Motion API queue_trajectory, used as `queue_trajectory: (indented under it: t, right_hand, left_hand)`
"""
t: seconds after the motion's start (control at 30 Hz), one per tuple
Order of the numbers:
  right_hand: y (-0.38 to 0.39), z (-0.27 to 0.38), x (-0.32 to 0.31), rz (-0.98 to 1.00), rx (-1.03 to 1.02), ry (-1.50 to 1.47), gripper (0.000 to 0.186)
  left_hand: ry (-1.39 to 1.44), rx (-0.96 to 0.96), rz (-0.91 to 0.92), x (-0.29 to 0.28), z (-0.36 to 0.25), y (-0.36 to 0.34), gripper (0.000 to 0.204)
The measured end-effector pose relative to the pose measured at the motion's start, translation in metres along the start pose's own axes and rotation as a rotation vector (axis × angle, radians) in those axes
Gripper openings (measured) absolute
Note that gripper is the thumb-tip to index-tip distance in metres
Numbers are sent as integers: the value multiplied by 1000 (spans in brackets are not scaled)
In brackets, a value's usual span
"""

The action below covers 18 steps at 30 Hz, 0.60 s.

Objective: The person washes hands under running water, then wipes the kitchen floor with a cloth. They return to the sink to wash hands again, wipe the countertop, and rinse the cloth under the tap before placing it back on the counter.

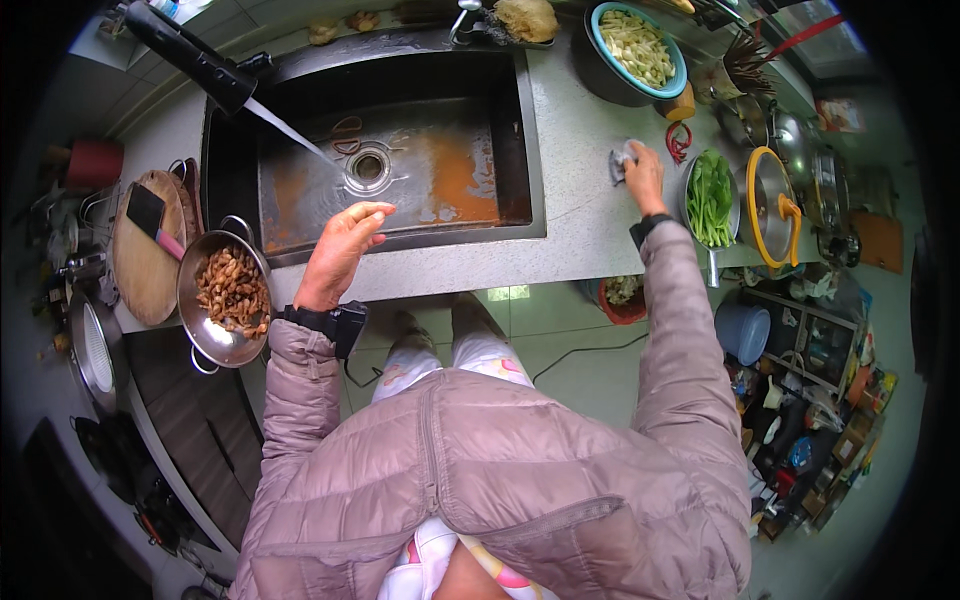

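Note:
My left hand [355, 230] is over the front edge of the steel sink [470, 240], fingers curled together with nothing visible in them. A black tap [195, 65] runs a stream of water toward the drain. My right hand [645, 175] grips a grey cloth [620, 163] on the pale counter [585, 230]. Beside it lie a pan of leafy greens [710, 190] and some red chillies [678, 142]. Left of the sink, a steel bowl of brown food pieces [230, 290] stands by a round wooden board [140, 270] with a black-bladed utensil on it.
A blue-rimmed bowl of chopped pale vegetable [635, 45] sits at the back. A yellow-rimmed lid [770, 210] and pots line the right. Below are a red basin [620, 300], a blue bucket [740, 335], cluttered shelving [815, 420] and a cord on the floor.

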State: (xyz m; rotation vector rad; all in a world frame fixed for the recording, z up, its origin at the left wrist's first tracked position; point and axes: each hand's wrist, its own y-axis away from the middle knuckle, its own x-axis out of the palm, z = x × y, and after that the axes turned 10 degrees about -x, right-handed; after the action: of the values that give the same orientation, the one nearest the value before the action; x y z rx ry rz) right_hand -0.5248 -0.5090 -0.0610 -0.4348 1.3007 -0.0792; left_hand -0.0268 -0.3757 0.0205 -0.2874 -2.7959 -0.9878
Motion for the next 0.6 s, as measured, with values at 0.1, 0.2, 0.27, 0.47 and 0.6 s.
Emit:
queue_trajectory:
  t: [0.1, 0.2, 0.27, 0.47, 0.6]
  right_hand:
    - [7, 9, 26, 85, 201, 123, 32]
    - [44, 75, 40, 17, 11, 108, 35]
    - [81, 123, 30, 31, -26, 55, 36]
    - [147, 223, -13, 137, -19, 1, 44]
    - [151, 305, 1, 160, -187, -154, 56]
  left_hand:
    - [0, -16, -4, -5, 5, 8, 25]
    - [-1, -9, -9, -7, 6, 11, 25]
    - [11, 21, -2, -9, 5, 15, 27]
    - [73, 98, -6, -30, 2, 35, 26]
    - [93, 106, -21, -38, 7, 44, 26]
